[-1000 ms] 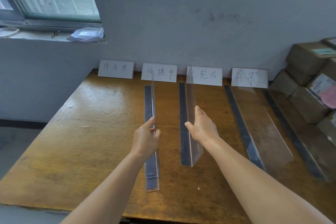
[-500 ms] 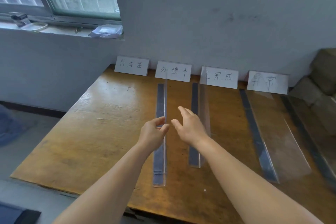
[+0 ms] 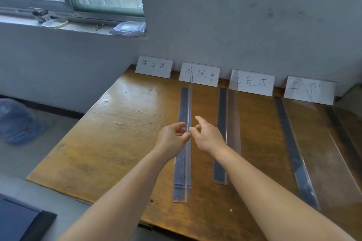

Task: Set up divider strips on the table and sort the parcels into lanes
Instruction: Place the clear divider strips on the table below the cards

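Both forearms are bare to the frame's edge: no sleeves, gloves, rings or watch.

Hands: two, the left hand (image 3: 172, 139) and the right hand (image 3: 208, 137), met over the middle of the table (image 3: 109, 143).
Clear divider strips: three fully seen, the first strip (image 3: 183, 172) under both hands, the second strip (image 3: 225, 133) just right of the right hand, the third strip (image 3: 305, 172) well to its right; a dark edge of perhaps a fourth showed at the far right.
Paper label cards: four stood beyond the hands along the wall: first card (image 3: 153, 65), second card (image 3: 199, 74), third card (image 3: 251, 82), fourth card (image 3: 309, 90).
Tables: one.
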Action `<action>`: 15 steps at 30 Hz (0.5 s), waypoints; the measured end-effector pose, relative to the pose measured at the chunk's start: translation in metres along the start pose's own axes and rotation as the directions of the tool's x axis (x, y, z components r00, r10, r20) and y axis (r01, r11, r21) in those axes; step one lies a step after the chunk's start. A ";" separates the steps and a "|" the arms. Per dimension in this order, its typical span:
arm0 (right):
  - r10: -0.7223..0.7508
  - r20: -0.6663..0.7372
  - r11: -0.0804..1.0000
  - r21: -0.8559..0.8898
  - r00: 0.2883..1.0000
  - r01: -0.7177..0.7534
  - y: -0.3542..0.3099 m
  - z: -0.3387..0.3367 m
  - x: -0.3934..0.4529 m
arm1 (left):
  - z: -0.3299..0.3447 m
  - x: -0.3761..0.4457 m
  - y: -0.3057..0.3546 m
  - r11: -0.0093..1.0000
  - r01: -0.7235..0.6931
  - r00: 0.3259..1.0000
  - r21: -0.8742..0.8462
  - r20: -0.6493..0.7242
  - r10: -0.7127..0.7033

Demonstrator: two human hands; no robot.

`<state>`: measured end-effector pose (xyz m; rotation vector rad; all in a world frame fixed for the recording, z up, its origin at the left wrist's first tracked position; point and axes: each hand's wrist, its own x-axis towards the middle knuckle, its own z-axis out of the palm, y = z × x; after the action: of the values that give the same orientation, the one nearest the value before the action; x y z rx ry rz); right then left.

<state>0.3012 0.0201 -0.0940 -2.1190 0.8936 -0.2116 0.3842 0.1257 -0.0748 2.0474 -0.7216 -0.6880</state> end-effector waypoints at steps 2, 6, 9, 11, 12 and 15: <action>0.017 -0.001 1.000 0.010 1.000 -0.017 -0.003 -0.001 -0.001 | 0.000 0.002 -0.001 1.000 -0.007 1.000 0.030 0.009 0.007; 0.047 -0.030 0.998 -0.028 0.998 -0.048 -0.012 -0.003 -0.002 | -0.003 0.008 0.002 0.988 -0.052 0.998 0.145 -0.018 0.055; 0.051 -0.010 0.996 -0.074 0.999 -0.052 -0.023 0.003 -0.004 | -0.013 0.014 -0.003 0.976 -0.076 0.995 0.205 -0.043 0.086; 0.065 -0.009 0.989 -0.133 0.998 -0.065 -0.031 0.011 -0.005 | -0.025 0.018 -0.010 0.967 -0.098 0.991 0.237 -0.063 0.116; 0.077 -0.020 0.983 -0.163 0.997 -0.080 -0.036 0.015 -0.005 | -0.033 0.019 -0.014 0.963 -0.112 0.988 0.246 -0.076 0.135; 0.093 -0.073 0.965 -0.237 0.993 -0.107 -0.050 0.028 -0.002 | -0.057 0.022 -0.024 0.961 -0.139 0.981 0.241 -0.097 0.166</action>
<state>0.3384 0.0600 -0.0752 -2.2923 1.1075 -0.1209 0.4440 0.1523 -0.0715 2.1954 -0.9171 -0.4066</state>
